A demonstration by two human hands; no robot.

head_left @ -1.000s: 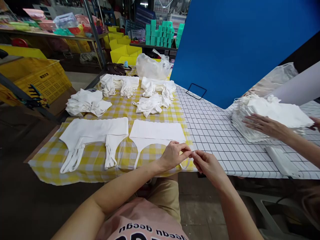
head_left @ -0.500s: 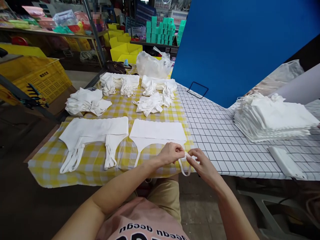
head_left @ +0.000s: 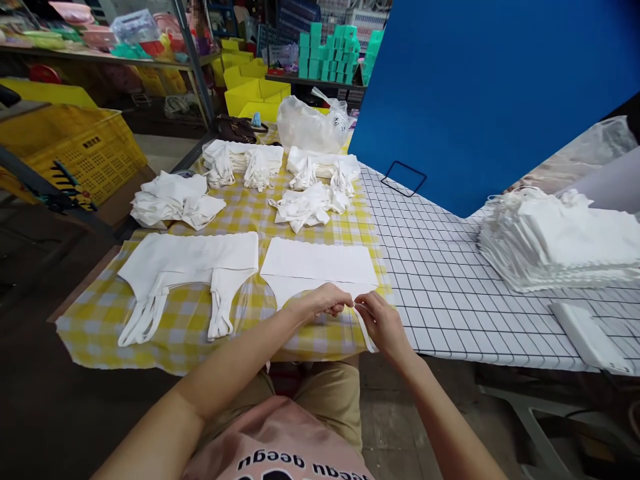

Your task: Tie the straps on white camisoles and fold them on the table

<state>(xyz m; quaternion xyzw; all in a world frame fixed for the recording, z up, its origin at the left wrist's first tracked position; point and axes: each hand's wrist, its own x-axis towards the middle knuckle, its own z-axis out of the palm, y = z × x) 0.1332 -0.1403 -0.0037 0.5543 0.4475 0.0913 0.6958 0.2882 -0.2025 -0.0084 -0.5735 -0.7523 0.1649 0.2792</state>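
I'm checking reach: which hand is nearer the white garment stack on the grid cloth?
Right. The right hand is left of the stack; the left hand, farther left.

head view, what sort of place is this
Probably a small garment workshop or packing area, judging by the white garments laid flat and piled up, the perforated yellow crate at the left, and the stacked green boxes behind.

Soft light left the white garments bright; the floor was dim. Wide-angle distortion stretched my forearms toward the lower edge.
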